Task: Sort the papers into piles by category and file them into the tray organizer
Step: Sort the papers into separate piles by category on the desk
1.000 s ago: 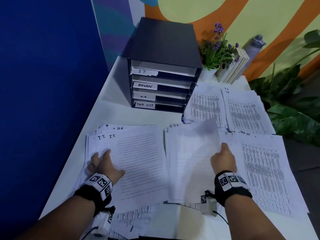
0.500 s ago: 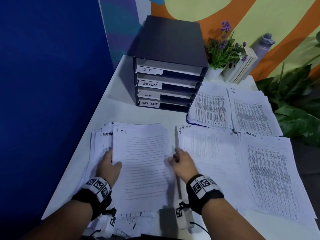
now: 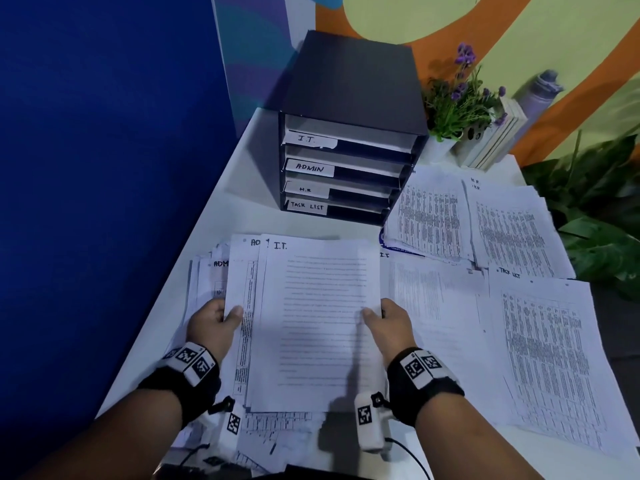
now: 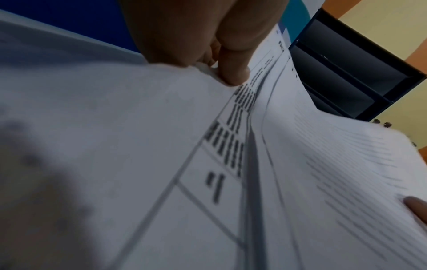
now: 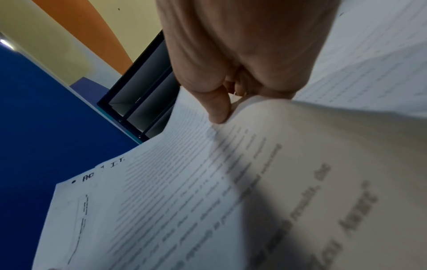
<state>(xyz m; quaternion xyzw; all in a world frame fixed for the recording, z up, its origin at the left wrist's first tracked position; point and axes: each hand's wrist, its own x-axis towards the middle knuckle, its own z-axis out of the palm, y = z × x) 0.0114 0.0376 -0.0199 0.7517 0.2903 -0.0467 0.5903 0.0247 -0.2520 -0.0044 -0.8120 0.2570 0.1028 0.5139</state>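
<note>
walls: deep blue panel (image 3: 104, 168) on the left, mural wall (image 3: 519, 36) in orange and pale yellow behind | furniture: white surface (image 3: 242, 202) running from the blue panel toward the mural | greenery: leafy plant (image 3: 595, 209) at right edge | light: dim, bluish

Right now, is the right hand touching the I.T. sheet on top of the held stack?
Touching. The right wrist view shows the right hand's thumb pressed on the I.T. sheet, pinching its edge.

"i.t.", "admin", "h.r", "task list" on tray organizer (image 3: 349, 133) labels
</note>
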